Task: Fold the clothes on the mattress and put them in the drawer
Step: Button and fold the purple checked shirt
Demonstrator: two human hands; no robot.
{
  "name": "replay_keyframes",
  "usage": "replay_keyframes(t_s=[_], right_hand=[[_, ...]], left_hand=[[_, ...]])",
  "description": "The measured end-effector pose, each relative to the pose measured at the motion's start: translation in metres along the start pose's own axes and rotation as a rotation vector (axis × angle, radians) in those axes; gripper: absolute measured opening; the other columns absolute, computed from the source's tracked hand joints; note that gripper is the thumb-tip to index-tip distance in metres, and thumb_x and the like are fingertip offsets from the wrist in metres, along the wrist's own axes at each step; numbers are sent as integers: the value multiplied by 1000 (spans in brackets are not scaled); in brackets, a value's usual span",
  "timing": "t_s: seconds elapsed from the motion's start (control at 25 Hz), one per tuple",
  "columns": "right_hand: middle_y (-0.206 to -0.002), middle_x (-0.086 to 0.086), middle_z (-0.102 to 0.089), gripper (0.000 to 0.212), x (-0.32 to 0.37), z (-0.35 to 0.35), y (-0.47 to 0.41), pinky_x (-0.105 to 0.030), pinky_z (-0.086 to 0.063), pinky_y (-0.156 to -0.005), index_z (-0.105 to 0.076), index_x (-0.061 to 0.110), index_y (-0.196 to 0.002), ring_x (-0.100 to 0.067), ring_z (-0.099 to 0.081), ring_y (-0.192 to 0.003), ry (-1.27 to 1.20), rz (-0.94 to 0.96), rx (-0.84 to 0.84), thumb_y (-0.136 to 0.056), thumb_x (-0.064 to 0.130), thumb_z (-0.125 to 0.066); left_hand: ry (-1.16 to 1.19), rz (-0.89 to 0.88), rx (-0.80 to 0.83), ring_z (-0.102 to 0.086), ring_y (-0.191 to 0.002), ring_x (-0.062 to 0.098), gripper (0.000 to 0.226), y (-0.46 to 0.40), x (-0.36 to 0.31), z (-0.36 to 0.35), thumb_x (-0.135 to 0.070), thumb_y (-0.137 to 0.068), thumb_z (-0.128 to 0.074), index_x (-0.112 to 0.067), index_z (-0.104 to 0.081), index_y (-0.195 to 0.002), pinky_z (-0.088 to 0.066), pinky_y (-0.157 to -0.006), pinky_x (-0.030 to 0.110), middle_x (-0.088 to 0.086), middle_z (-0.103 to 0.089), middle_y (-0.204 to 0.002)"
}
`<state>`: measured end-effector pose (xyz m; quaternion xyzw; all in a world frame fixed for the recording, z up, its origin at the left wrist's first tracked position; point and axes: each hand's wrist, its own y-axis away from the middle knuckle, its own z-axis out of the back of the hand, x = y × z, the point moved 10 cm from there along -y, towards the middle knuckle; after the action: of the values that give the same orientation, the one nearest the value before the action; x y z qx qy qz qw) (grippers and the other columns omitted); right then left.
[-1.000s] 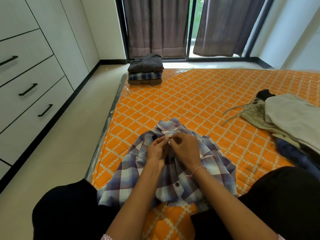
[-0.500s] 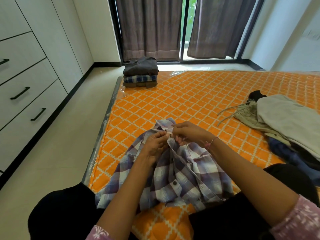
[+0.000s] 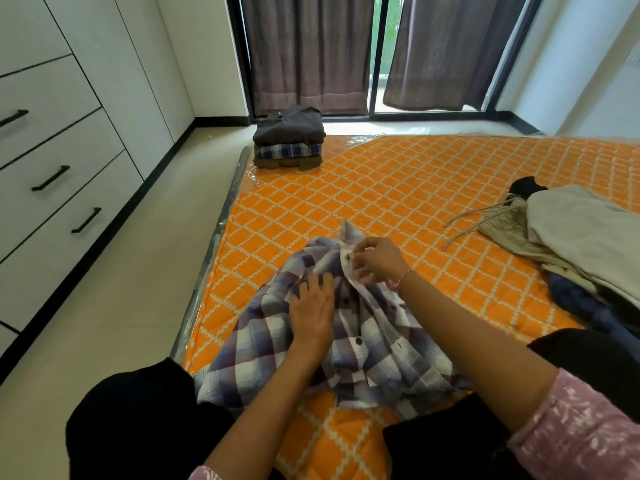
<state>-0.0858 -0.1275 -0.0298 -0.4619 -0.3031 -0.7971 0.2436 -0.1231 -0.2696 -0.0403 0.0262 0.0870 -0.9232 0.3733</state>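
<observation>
A purple and white plaid shirt (image 3: 263,344) lies crumpled on the orange mattress (image 3: 398,188) in front of my knees. My left hand (image 3: 313,313) rests flat on the shirt's left front panel, fingers straight. My right hand (image 3: 375,259) pinches the white button placket near the collar. A stack of three folded garments (image 3: 289,138) sits at the mattress's far left corner. White drawers with black handles (image 3: 52,178) line the left wall, all closed.
A heap of unfolded clothes (image 3: 581,233), beige on top with dark and blue pieces beneath, lies at the right on the mattress. Pale tiled floor (image 3: 114,289) runs between mattress and drawers. Dark curtains (image 3: 304,53) hang over a glass door at the back.
My left hand has let go of the placket and slid down to lie flat on the shirt. My right hand still pinches the placket near the collar. The camera has tilted.
</observation>
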Motion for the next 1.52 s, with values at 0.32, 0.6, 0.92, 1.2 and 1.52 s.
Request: replay_keyframes(t_s=[0.32,0.6,0.92,1.2,1.52], right_hand=[[-98,-5,-66,20,-33,-30,61,-31,-47,-65,-63,16,-100,-23,-62,-90,934,280,-8,-86,30,-63],[-90,-11,-70,18,-59,-23,50,-36,-54,-71,-71,8,-92,-27,-64,-85,680,174,-122,-90,16,-55],[-53,-10,-49,35,-78,-17,46,-21,-38,-37,-53,6,-51,-15,-47,-38,-75,-186,15,-78,-12,-64],[-65,-15,-62,9,-48,-23,53,-32,-51,-54,-69,-5,-70,-22,-59,-57,-128,-50,-33,-78,-1,-72],[-72,-7,-69,17,-39,-24,65,-41,-60,-67,-71,14,-68,-21,-68,-70,-101,47,-103,-82,4,-69]], left_hand=[[255,16,201,-60,-88,28,23,-10,-9,-56,-13,-95,-40,-9,-63,-97,-43,-65,33,11,-63,-100],[349,24,151,-62,-80,24,25,-17,-18,-56,-9,-92,-42,-9,-67,-91,-44,-63,30,9,-67,-94],[633,282,108,-64,-75,17,15,-12,19,-32,-14,-82,-70,-16,-65,-67,-53,-67,32,0,-68,-74],[1211,448,153,-63,-65,14,8,5,34,-20,0,-85,-65,-5,-70,-80,-52,-61,21,6,-67,-72],[1231,453,121,-63,-66,12,8,10,32,-18,0,-86,-64,-6,-69,-83,-50,-61,18,8,-68,-78]])
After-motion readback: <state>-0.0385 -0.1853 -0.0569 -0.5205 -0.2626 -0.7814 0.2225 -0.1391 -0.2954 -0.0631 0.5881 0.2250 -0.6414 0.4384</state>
